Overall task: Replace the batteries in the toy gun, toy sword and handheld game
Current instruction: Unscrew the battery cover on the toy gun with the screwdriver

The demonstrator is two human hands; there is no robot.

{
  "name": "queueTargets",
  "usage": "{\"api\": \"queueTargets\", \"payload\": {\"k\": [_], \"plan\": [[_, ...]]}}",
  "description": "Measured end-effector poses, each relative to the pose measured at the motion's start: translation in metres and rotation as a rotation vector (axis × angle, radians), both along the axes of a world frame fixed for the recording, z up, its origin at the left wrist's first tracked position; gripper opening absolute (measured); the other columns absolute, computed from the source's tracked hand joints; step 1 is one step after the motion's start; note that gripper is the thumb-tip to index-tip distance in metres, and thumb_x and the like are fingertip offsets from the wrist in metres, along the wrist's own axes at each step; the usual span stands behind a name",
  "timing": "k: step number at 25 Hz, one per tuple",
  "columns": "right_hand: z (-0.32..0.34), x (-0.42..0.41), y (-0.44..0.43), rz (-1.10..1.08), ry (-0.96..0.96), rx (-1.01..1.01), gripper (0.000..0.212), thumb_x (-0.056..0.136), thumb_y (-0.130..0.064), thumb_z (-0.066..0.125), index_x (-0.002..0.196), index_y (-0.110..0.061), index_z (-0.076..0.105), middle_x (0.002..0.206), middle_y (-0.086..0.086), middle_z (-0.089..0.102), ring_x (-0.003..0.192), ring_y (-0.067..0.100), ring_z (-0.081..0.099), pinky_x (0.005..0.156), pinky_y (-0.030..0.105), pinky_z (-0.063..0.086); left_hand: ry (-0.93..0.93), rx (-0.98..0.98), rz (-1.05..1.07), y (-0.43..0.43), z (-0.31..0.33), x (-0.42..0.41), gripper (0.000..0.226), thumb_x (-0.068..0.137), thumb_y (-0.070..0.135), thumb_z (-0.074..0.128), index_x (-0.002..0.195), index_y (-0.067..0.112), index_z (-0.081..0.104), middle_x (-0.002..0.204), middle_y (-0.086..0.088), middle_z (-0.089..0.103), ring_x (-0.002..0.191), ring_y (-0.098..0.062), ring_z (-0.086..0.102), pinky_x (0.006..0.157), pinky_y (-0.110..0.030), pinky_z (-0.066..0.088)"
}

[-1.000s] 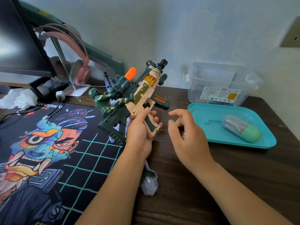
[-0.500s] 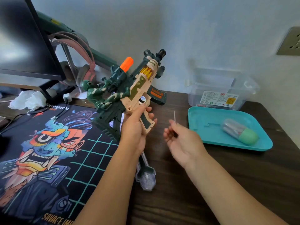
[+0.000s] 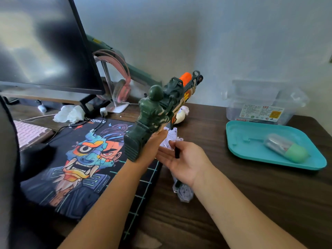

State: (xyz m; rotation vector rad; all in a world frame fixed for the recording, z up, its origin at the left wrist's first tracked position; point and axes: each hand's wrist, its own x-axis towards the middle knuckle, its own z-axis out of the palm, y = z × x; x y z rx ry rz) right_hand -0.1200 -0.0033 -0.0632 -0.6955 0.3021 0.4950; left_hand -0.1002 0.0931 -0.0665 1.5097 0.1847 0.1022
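On the left, a dark monitor (image 3: 45, 47) is standing over a printed mouse mat (image 3: 71, 168), and pink headphones (image 3: 118, 76) are hanging on a stand behind it.

In the middle, the person's left hand (image 3: 152, 146) is gripping the toy gun (image 3: 158, 112) from below, near its stock. It is holding the toy above the desk (image 3: 251, 203), with the muzzle pointing up and away toward the wall. The right hand (image 3: 186, 162) is lying just beside it, palm up. Its thumb is pinching a small black screwdriver (image 3: 177, 152) against the fingers. Under both hands the clear toy sword (image 3: 183, 192) is lying on the desk.

I think the person is working on the gun first and is getting ready to open its battery cover. The next move seems to need the gun turned until the cover screw is facing the person. Then the thin tip must sit straight in the screw while the left hand is keeping the toy steady. I cannot see the cover or the screw from here.

The gun is dark green plastic with camouflage patches and a tan body. A soldier figure is sitting on its rear part, and an orange piece is showing near the muzzle.

On the right, a teal tray (image 3: 251, 159) is holding a silver and green capsule (image 3: 285, 150), with a clear plastic box (image 3: 260, 97) behind it.
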Motion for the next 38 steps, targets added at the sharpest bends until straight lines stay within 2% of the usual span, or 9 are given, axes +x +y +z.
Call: {"api": "queueTargets", "payload": {"k": [2,5,8,12,15,19,22,25,38], "plan": [[-0.002,-0.002,-0.001,-0.005,-0.005,-0.042,0.019,0.099,-0.008,0.038,0.088,-0.002,0.052,0.122,0.036,0.055,0.111,0.045,0.057,0.088,0.045,0.049,-0.023,-0.056,-0.015,0.017,-0.005,0.007,0.035,0.101,0.014,0.051,0.124,-0.012,0.056,0.134,-0.032,0.054,0.129,-0.04,0.048,0.096,-0.038,0.04],[-0.005,-0.006,-0.006,-0.027,-0.016,-0.026,0.02,0.099,-0.007,0.039,0.086,-0.001,0.053,0.119,0.035,0.057,0.107,0.043,0.059,0.089,0.045,0.049,-0.099,-0.022,-0.048,0.046,-0.034,0.008,0.05,0.08,0.045,0.075,0.112,0.008,0.066,0.102,-0.012,0.073,0.103,-0.018,0.068,0.105,-0.045,0.044],[-0.007,-0.01,-0.011,-0.033,-0.028,-0.011,0.018,0.097,-0.005,0.04,0.085,-0.002,0.053,0.116,0.036,0.06,0.107,0.043,0.061,0.086,0.044,0.051,-0.146,0.03,-0.046,0.058,-0.05,0.0,0.02,0.085,0.012,0.068,0.105,0.008,0.064,0.089,0.012,0.075,0.085,-0.001,0.069,0.09,-0.024,0.05],[-0.005,-0.01,-0.017,-0.067,-0.049,-0.015,0.018,0.097,-0.005,0.039,0.084,-0.003,0.052,0.113,0.035,0.061,0.104,0.043,0.062,0.086,0.045,0.052,-0.278,0.221,0.055,0.067,-0.034,-0.001,0.01,0.091,0.01,0.063,0.095,0.019,0.067,0.089,0.019,0.063,0.078,0.022,0.057,0.075,0.0,0.04],[-0.008,-0.013,-0.018,-0.056,-0.048,-0.028,0.017,0.097,-0.005,0.039,0.087,-0.002,0.052,0.112,0.034,0.062,0.101,0.043,0.063,0.086,0.044,0.052,-0.231,0.27,0.104,0.077,-0.035,-0.006,0.02,0.082,0.031,0.065,0.09,0.049,0.066,0.096,0.027,0.065,0.095,0.013,0.059,0.088,-0.011,0.044],[-0.008,-0.013,-0.018,-0.062,-0.046,-0.022,0.015,0.098,-0.005,0.038,0.094,0.0,0.052,0.112,0.035,0.062,0.101,0.043,0.063,0.087,0.045,0.052,-0.185,0.268,0.188,0.084,-0.045,-0.007,0.015,0.077,0.036,0.063,0.089,0.026,0.066,0.093,-0.004,0.067,0.099,-0.026,0.064,0.1,-0.041,0.045],[-0.009,-0.012,-0.017,-0.077,-0.045,-0.032,0.015,0.098,-0.005,0.039,0.092,-0.001,0.052,0.112,0.035,0.062,0.101,0.043,0.063,0.088,0.045,0.052,-0.194,0.326,0.167,0.08,-0.048,-0.006,0.021,0.088,0.019,0.069,0.073,0.031,0.061,0.073,0.015,0.06,0.071,0.004,0.057,0.081,-0.018,0.046],[-0.007,-0.013,-0.014,-0.049,-0.056,-0.036,0.014,0.098,-0.006,0.039,0.095,-0.001,0.052,0.111,0.035,0.062,0.1,0.042,0.064,0.085,0.044,0.053,-0.213,0.38,0.227,0.075,-0.048,-0.006,0.035,0.094,0.005,0.061,0.069,0.028,0.054,0.075,0.015,0.054,0.07,0.008,0.051,0.067,0.004,0.032],[-0.003,-0.005,0.001,0.029,-0.058,-0.102,0.016,0.097,-0.006,0.04,0.09,-0.002,0.053,0.116,0.035,0.059,0.106,0.045,0.059,0.087,0.046,0.05,-0.272,0.484,0.138,0.08,-0.045,-0.009,0.019,0.092,0.008,0.06,0.078,0.022,0.059,0.08,0.015,0.056,0.073,0.005,0.055,0.072,-0.004,0.036]]}}
